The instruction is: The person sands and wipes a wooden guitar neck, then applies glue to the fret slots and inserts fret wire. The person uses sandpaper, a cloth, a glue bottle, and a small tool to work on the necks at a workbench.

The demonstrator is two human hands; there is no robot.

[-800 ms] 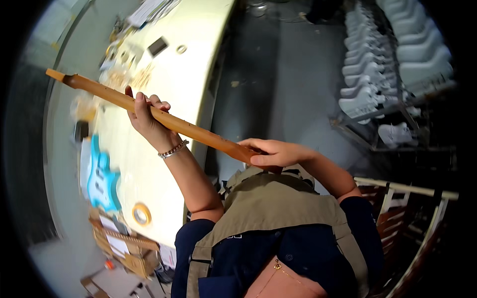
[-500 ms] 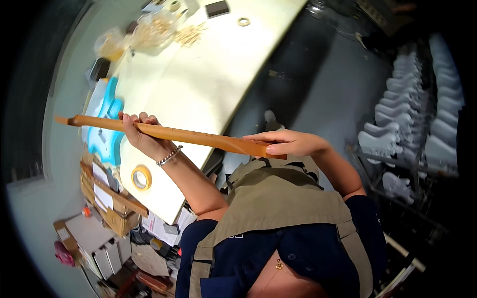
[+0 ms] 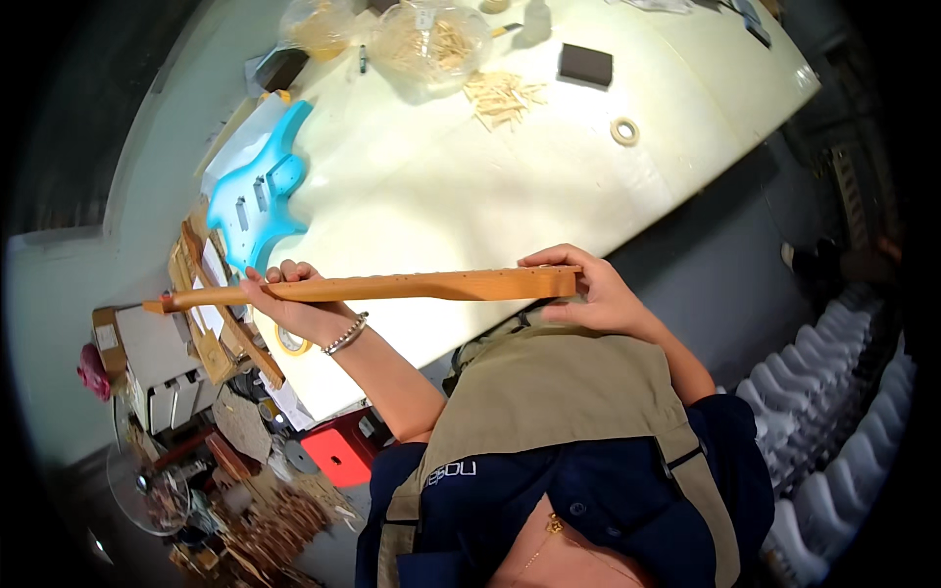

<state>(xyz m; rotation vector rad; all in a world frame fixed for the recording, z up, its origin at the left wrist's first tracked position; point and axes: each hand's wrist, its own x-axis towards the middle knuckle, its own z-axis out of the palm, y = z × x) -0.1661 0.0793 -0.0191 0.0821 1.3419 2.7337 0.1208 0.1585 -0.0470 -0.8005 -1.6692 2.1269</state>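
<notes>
One wooden guitar neck [image 3: 392,287], held level over the near edge of one pale workbench [image 3: 470,196]: left hand [image 3: 289,299] wrapped around its thin end, right hand [image 3: 588,294] gripping the wide end. On the bench: one blue guitar body [image 3: 257,191], two tape rolls [image 3: 624,130], one black block [image 3: 585,65], two clear bowls [image 3: 431,39]. Versus earlier, the neck sits flatter and the view has swung, with the blue body now higher up.

Bright, even light falls from above on the pale worktable [image 3: 510,186], which nearly washes out with glare. Shadows are soft and short. Fisheye bending curves the table edge; the rim goes black, and corners blur.
</notes>
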